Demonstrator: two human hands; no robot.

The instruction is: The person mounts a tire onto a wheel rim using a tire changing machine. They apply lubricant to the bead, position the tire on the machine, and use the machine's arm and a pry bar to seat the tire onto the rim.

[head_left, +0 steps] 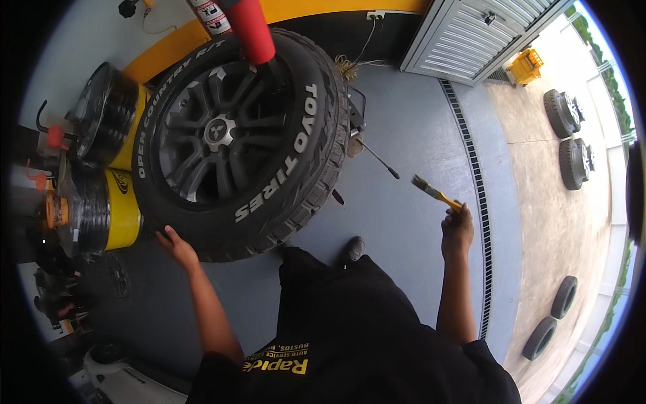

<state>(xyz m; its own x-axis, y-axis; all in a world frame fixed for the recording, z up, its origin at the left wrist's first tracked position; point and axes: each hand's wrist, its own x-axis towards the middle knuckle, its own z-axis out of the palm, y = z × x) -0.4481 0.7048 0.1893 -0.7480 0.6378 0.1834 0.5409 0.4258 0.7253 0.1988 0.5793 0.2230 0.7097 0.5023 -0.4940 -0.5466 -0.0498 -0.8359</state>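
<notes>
A large black off-road tire (pixel 195 232) with white raised lettering, mounted on a dark multi-spoke wheel (pixel 259 128), takes up the upper left of the view. My left hand (pixel 180 249) is at the tire's lower left edge, fingers stretched out and apart, seemingly touching the rubber. Out to the right, well away from the tire, my right hand (pixel 459 232) is closed round the yellow handle of a paintbrush (pixel 441 196). Its dark bristles point up and left. A red cylindrical part (pixel 250 34) reaches down over the top of the wheel.
Yellow-and-black drums (pixel 123 209) stand left of the tire. A thin metal rod (pixel 380 160) juts out on its right. A floor drain grate (pixel 479 202) runs along the right. Beyond it lie loose tires (pixel 540 337), mounted wheels (pixel 572 163) and a yellow mop bucket (pixel 525 66).
</notes>
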